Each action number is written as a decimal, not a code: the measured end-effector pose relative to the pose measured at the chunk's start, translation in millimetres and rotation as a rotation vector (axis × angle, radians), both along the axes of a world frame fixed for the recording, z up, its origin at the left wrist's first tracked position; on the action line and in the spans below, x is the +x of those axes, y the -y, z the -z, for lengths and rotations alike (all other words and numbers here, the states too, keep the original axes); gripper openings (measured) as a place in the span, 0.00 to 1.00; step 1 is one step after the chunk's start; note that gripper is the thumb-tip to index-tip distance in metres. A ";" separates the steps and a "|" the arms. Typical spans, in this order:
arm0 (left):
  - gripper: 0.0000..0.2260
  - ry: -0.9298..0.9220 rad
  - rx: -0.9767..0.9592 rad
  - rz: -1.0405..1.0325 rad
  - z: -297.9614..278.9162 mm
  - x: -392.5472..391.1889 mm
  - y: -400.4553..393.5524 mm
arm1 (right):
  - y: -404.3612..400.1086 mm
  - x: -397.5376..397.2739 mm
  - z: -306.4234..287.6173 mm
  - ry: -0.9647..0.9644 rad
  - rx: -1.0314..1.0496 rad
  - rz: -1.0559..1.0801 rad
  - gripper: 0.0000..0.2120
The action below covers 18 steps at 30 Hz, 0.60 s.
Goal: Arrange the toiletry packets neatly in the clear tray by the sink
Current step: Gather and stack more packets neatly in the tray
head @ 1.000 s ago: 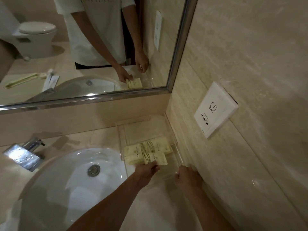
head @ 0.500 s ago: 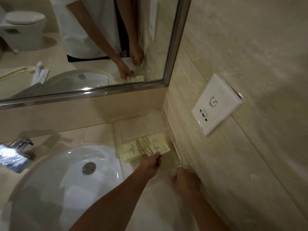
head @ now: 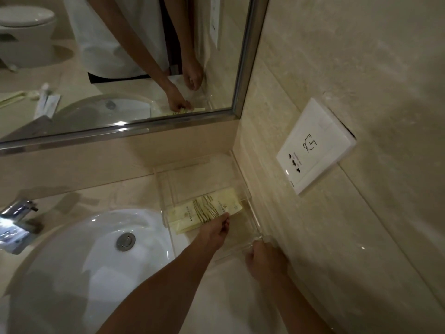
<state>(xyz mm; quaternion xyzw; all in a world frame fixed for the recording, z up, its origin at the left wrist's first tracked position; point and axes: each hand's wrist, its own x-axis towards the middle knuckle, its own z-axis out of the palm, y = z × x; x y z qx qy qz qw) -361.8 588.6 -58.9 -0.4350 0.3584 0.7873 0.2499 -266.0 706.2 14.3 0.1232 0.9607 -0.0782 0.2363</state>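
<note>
A clear acrylic tray (head: 199, 174) stands in the counter corner between the sink and the right wall. Pale yellow toiletry packets (head: 190, 216) with striped bands lie flat across its middle, side by side. My left hand (head: 215, 231) reaches into the tray and its fingertips rest on the near edge of the front packet. My right hand (head: 263, 260) grips the tray's near right corner against the wall. The back half of the tray holds nothing.
A white round sink (head: 96, 256) with a metal drain (head: 125, 241) lies left of the tray. A chrome tap (head: 16, 222) sits at far left. A mirror (head: 115, 63) is above. A white wall socket (head: 315, 145) is on the right wall.
My left hand has pushed the packets a little further back into the tray and closer together. My right hand stays on the tray's near corner.
</note>
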 end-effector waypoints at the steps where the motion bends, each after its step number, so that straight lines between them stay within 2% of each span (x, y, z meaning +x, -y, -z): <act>1: 0.04 0.005 0.003 -0.011 0.4 -2.8 -0.4 | 0.9 0.1 1.0 0.008 -0.002 -0.001 0.13; 6: 0.05 0.043 -0.002 -0.085 4.2 -4.5 -1.2 | 2.2 1.6 3.7 0.025 -0.016 0.006 0.13; 9: 0.03 0.058 0.057 -0.205 3.1 4.7 -2.3 | 3.1 0.2 2.7 0.014 -0.019 0.003 0.13; 12: 0.05 0.069 0.050 -0.297 0.2 11.7 -5.4 | 5.1 -2.0 2.2 -0.003 -0.035 -0.014 0.12; 18: 0.07 0.044 -0.116 -0.196 -0.6 0.6 -5.4 | 6.6 -2.5 4.3 0.014 -0.051 0.002 0.12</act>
